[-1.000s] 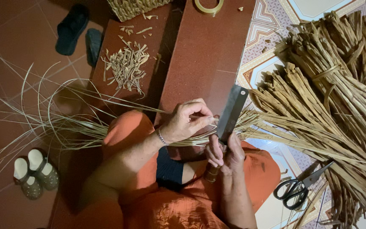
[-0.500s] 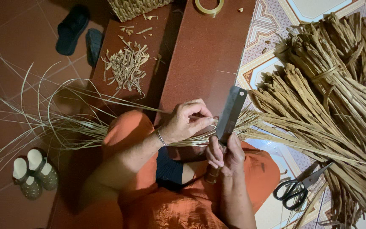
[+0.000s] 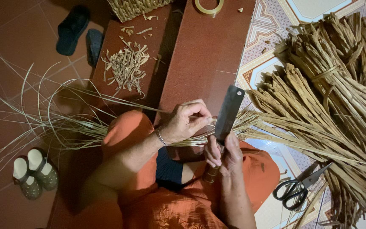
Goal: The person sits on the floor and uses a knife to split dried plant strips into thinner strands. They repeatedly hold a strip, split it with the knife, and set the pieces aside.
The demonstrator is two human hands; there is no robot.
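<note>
My left hand (image 3: 188, 121) pinches a thin bundle of pale dried reed strips (image 3: 85, 127) that lies across my lap and fans out to the left over the red floor. My right hand (image 3: 224, 151) grips the handle of a broad dark cleaver (image 3: 228, 112), its blade standing upright against the strips just right of my left fingers. A bracelet sits on my left wrist. I wear orange clothes.
A big heap of tied dried stalk bundles (image 3: 331, 97) fills the right side. Black scissors (image 3: 297, 188) lie by my right knee. Cut scraps (image 3: 126, 65), a woven basket (image 3: 136, 6), a tape roll (image 3: 209, 6), dark sandals (image 3: 73, 27) and light shoes (image 3: 34, 171) surround me.
</note>
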